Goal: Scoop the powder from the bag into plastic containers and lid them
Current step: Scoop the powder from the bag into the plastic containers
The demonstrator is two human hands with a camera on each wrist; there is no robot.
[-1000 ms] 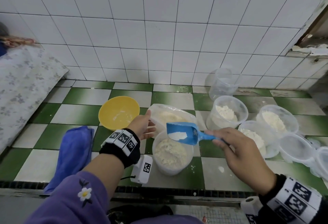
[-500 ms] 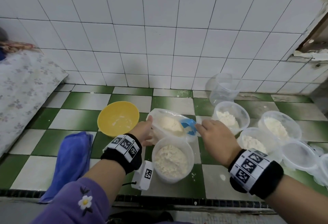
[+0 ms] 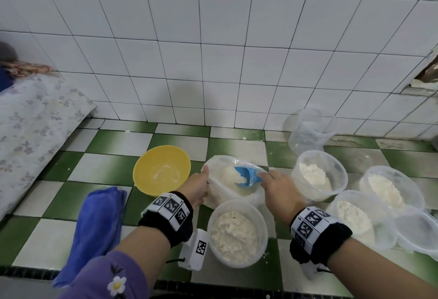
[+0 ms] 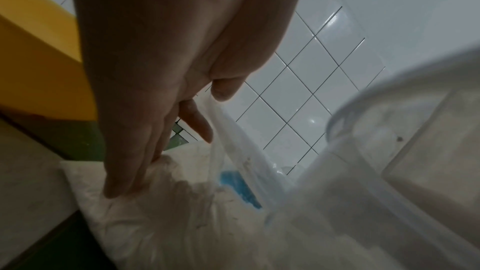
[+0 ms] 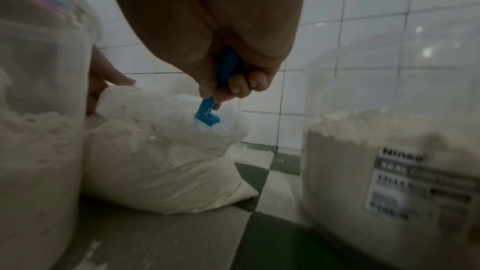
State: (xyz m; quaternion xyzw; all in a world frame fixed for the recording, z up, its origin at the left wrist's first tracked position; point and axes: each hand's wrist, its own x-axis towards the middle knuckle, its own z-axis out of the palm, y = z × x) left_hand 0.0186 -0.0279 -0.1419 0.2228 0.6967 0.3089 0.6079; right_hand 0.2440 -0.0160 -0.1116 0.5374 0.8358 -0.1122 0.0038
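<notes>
While the head cam looks down at the green-and-white checkered floor (image 3: 113,168), the plastic bag (image 3: 213,194) of white powder (image 3: 227,174) sits dead centre. The left hand (image 3: 195,188) grips the bag's rim at its 9 o'clock edge, thumb up top. The right hand (image 3: 278,189) comes in from 3 o'clock, fingers wrapped round the handle of the blue scoop (image 3: 247,178), whose bowl is down in the powder. At the bag's 6 o'clock is a nearly full container (image 3: 238,234), touching it or close to it. A yellow bowl (image 3: 162,169) sits at 9 o'clock, a blue cloth (image 3: 99,230) at about 8. Off at 3 o'clock are three more powder containers (image 3: 318,174), plus an empty one (image 3: 308,130) at 1 o'clock by the wall.

Left wrist cam: thumb and fingers (image 4: 197,122) pinch the thin bag film (image 4: 233,130) and hold it taut, with the scoop (image 4: 239,190) showing blue through the plastic at 5 o'clock.

Right wrist cam: the fingers (image 5: 244,84) are curled tight on the scoop handle (image 5: 226,69), which runs down into the bag mouth (image 5: 168,126). The bag lies slumped on the floor, a filled container (image 5: 39,130) at its 9 o'clock, a labelled one (image 5: 389,141) at 3.
</notes>
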